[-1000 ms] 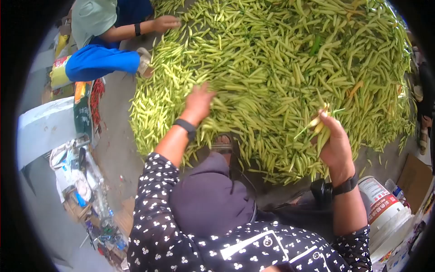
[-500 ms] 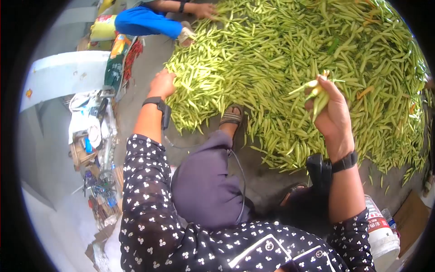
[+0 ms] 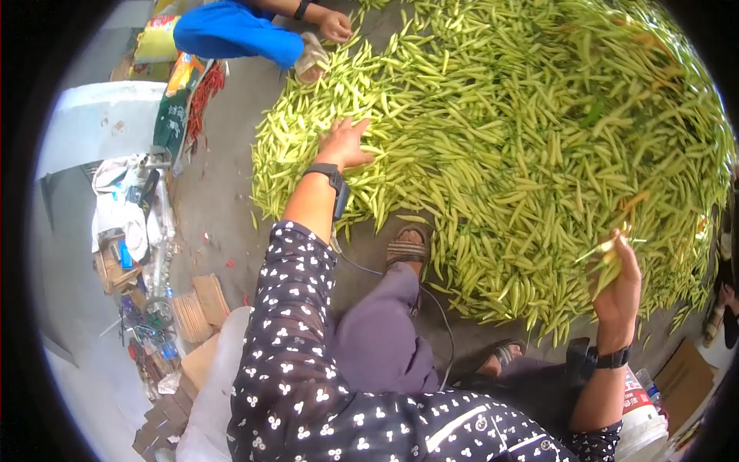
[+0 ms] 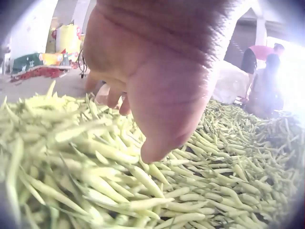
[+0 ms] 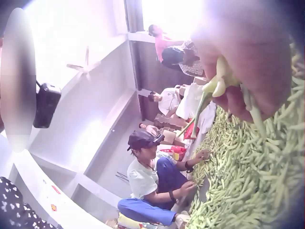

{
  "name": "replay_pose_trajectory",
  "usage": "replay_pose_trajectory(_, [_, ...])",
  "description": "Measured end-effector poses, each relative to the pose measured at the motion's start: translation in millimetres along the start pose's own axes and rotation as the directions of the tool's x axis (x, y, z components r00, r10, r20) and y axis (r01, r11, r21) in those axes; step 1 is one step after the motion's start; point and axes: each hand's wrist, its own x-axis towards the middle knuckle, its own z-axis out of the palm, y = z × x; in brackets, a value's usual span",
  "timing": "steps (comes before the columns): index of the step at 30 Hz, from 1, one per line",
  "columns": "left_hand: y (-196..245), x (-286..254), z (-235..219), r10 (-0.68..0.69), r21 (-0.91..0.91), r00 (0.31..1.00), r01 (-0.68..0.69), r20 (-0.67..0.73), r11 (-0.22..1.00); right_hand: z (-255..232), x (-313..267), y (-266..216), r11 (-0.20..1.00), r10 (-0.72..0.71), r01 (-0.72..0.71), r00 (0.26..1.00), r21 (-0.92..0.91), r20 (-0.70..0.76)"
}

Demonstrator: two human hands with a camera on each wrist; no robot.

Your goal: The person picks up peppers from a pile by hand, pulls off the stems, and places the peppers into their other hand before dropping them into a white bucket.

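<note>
Pale green chili peppers (image 3: 493, 177) lie in a broad, thick layer on the floor. My left hand (image 3: 344, 144) reaches over the near left part of the layer, fingers spread and nothing gripped. In the left wrist view its thumb and fingertips point down, right at the top peppers (image 4: 143, 181). At the right, my right hand (image 3: 622, 289) pinches a small bunch of chili peppers (image 3: 606, 271) between thumb and fingers, above the layer. The right wrist view shows their stems and pale bodies (image 5: 220, 81) sticking out of the fingers; the rest is hidden in the palm.
Another person's hand (image 3: 336, 27) and blue-trousered leg (image 3: 231, 32) are at the pile's far left edge. My sandalled foot (image 3: 406, 246) borders the pile. Red chilies (image 3: 205, 96), sacks and clutter line the left. A white bucket (image 3: 643, 420) stands at the lower right.
My left hand went to the pile's left edge, then came back right over the peppers, fingers now spread. The right hand keeps its bunch. The head view has shifted.
</note>
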Motion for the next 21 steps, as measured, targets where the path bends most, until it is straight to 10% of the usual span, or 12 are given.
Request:
replay_pose_trajectory(11, [-34,-32,37,0.047,-0.371,0.939,-0.181,-0.341,0.911,49,47,47,0.956,0.232,-0.217,0.971,-0.196,0.055])
replay_pose_trajectory(15, [21,-71,4,0.05,-0.224,0.738,-0.269,-0.673,0.937,65,57,79,0.915,0.377,-0.337,0.911,-0.222,0.168])
replay_pose_trajectory(17, [70,-92,-18,0.004,-0.624,0.914,-0.281,-0.406,0.729,69,57,91,0.889,0.412,-0.347,0.892,-0.3,0.189])
replay_pose_trajectory(21, [144,-117,-20,0.316,-0.851,0.922,-0.344,-0.225,0.397,77,55,106,0.843,0.429,-0.337,0.892,-0.42,0.144])
